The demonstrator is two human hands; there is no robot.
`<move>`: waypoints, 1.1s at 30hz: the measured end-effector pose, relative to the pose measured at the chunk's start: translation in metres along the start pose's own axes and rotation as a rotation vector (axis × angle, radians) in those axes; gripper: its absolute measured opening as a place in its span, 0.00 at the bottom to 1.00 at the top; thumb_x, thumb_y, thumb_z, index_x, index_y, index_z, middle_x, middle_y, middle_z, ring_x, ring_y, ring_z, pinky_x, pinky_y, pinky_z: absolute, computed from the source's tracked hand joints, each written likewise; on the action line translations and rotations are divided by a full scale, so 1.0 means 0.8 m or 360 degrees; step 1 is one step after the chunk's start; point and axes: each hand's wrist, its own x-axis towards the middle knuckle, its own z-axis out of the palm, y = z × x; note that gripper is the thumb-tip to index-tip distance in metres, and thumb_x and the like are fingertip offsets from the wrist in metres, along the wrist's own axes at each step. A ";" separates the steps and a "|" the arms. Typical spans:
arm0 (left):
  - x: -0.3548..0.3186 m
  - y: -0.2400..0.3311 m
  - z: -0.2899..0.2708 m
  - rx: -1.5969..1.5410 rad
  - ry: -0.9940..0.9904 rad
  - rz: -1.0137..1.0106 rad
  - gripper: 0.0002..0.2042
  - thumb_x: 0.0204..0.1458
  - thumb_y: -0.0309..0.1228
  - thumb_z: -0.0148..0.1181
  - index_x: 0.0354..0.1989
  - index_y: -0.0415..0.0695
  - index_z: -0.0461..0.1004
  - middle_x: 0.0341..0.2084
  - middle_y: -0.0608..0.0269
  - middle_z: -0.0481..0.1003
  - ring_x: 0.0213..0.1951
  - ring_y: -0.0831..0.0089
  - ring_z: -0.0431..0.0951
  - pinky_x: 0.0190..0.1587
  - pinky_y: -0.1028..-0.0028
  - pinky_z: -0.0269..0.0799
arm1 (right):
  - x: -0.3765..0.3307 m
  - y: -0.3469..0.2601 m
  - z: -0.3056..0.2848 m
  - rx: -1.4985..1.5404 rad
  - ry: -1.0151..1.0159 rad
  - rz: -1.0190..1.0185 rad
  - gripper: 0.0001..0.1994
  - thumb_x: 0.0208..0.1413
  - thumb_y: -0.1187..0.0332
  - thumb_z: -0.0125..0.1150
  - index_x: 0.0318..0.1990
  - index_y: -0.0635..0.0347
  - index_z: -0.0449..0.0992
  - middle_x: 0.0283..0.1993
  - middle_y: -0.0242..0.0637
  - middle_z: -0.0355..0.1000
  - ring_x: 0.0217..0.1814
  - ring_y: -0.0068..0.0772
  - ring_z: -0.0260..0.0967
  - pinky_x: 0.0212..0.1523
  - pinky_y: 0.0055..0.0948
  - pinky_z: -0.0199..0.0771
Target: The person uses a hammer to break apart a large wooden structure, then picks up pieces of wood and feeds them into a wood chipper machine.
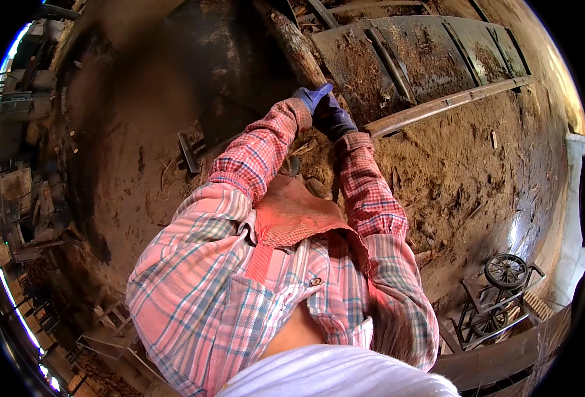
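A long bark-covered log (295, 45) runs from the top of the view down to my hands. My left hand (313, 97), in a blue-purple glove, is closed round the near end of the log. Just below and to the right, my right hand (335, 120), in a darker purple glove, is pressed against the same end. Its fingers are partly hidden in shadow and behind the log, but they look curled on it. Both arms are stretched forward in checked sleeves, over a red apron (299, 208).
Right of the log lies a metal-ribbed platform (431, 56) strewn with bark, edged by a wooden rail (448, 106). A short dark metal bracket (188, 153) stands on the dirt floor (464, 178) to the left. A wheeled cart (504, 291) is at lower right; stacked timber (31, 205) lines the left.
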 end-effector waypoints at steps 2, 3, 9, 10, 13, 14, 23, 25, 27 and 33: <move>0.007 -0.007 0.000 0.0120 0.0008 -0.0019 0.43 0.35 0.68 0.54 0.42 0.33 0.73 0.43 0.44 0.73 0.52 0.58 0.69 0.52 0.68 0.64 | -0.004 0.013 0.017 -0.0038 0.0163 0.0086 0.22 0.42 0.61 0.61 0.46 0.59 0.66 0.44 0.48 0.67 0.50 0.47 0.63 0.50 0.33 0.64; 0.005 -0.001 0.008 0.0109 -0.0046 0.0052 0.44 0.35 0.68 0.54 0.42 0.33 0.73 0.43 0.44 0.73 0.52 0.58 0.70 0.51 0.68 0.65 | -0.013 0.015 0.006 0.0041 0.0211 0.0158 0.22 0.42 0.61 0.61 0.46 0.59 0.66 0.44 0.48 0.67 0.50 0.47 0.63 0.50 0.33 0.64; 0.074 -0.018 -0.007 0.0317 -0.0137 0.0326 0.40 0.36 0.66 0.56 0.37 0.34 0.76 0.34 0.46 0.76 0.39 0.61 0.77 0.42 0.68 0.69 | 0.021 0.037 0.016 0.0092 0.0112 0.0012 0.28 0.42 0.59 0.60 0.52 0.58 0.63 0.46 0.44 0.68 0.51 0.44 0.65 0.52 0.34 0.65; 0.071 -0.004 -0.008 0.0223 -0.0093 0.0155 0.40 0.36 0.66 0.56 0.39 0.34 0.75 0.35 0.46 0.76 0.38 0.62 0.77 0.42 0.68 0.70 | 0.032 0.049 0.026 0.0402 0.0067 0.0178 0.30 0.42 0.58 0.60 0.54 0.58 0.62 0.47 0.43 0.69 0.50 0.44 0.66 0.51 0.34 0.67; 0.096 -0.020 -0.038 -0.0402 0.0018 -0.0018 0.39 0.37 0.64 0.57 0.40 0.34 0.75 0.34 0.48 0.76 0.37 0.64 0.77 0.39 0.67 0.70 | 0.064 0.018 0.014 -0.0407 -0.0106 0.0227 0.28 0.43 0.54 0.58 0.52 0.58 0.65 0.45 0.46 0.70 0.45 0.42 0.70 0.44 0.36 0.71; 0.094 -0.006 -0.053 -0.0395 0.0067 -0.0036 0.37 0.37 0.64 0.57 0.38 0.35 0.76 0.33 0.49 0.76 0.37 0.65 0.77 0.38 0.67 0.71 | 0.071 0.019 0.006 -0.0676 -0.0151 0.0273 0.28 0.43 0.53 0.57 0.51 0.58 0.67 0.45 0.47 0.71 0.43 0.41 0.71 0.42 0.37 0.73; -0.074 -0.048 -0.125 -0.0124 -0.0329 0.0141 0.27 0.39 0.55 0.63 0.24 0.36 0.78 0.16 0.60 0.74 0.18 0.74 0.72 0.20 0.74 0.66 | -0.018 0.004 0.071 0.2330 -0.0216 0.1153 0.27 0.44 0.55 0.64 0.48 0.63 0.68 0.41 0.38 0.72 0.44 0.31 0.70 0.45 0.31 0.70; -0.172 -0.024 -0.112 -0.0116 -0.0469 0.0137 0.24 0.39 0.52 0.66 0.27 0.38 0.78 0.16 0.64 0.74 0.16 0.77 0.70 0.17 0.76 0.62 | -0.090 -0.021 0.069 0.2953 -0.0565 0.1072 0.27 0.45 0.55 0.64 0.48 0.64 0.67 0.40 0.39 0.71 0.44 0.33 0.70 0.47 0.30 0.69; -0.178 -0.083 -0.061 -0.0857 -0.0666 0.0093 0.23 0.42 0.48 0.65 0.38 0.38 0.76 0.29 0.62 0.76 0.28 0.75 0.73 0.31 0.75 0.68 | -0.153 -0.039 0.064 0.3399 -0.1201 0.0849 0.27 0.46 0.55 0.63 0.48 0.64 0.66 0.39 0.40 0.71 0.43 0.34 0.70 0.49 0.30 0.68; -0.224 -0.091 0.068 -0.1902 -0.0416 0.0147 0.14 0.43 0.34 0.63 0.37 0.39 0.76 0.31 0.61 0.76 0.36 0.69 0.75 0.42 0.68 0.71 | -0.273 -0.102 0.016 0.2574 0.0052 0.1424 0.13 0.53 0.62 0.51 0.43 0.59 0.70 0.36 0.34 0.71 0.36 0.31 0.69 0.38 0.28 0.71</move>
